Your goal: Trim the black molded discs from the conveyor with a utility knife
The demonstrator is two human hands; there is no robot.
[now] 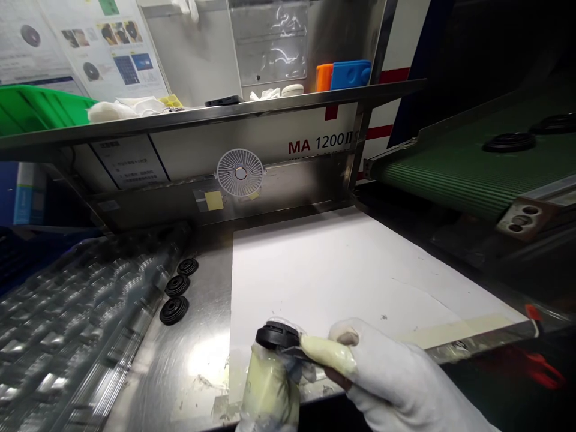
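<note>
While the left hand (269,387) and right hand (391,372) sit low in the head view, both pale, the right in a white glove with a yellowish finger cot (328,354), a black disc (278,335) is pinched between them, grip closed on its rim. Disc is over the near edge of a white sheet (333,270) on the steel bench (180,360). Three more discs (177,285) lie just beside a clear blister tray (85,312); two others (509,142) sit on a green conveyor (468,174). Above: steel shelf (202,116) with green bin (40,108), orange block (324,77), blue block (351,74). Small white fan (240,173) on the panel (252,138), which reads "MA 1200II", end partly hidden. Posters (103,48) behind, text too small to read
</note>
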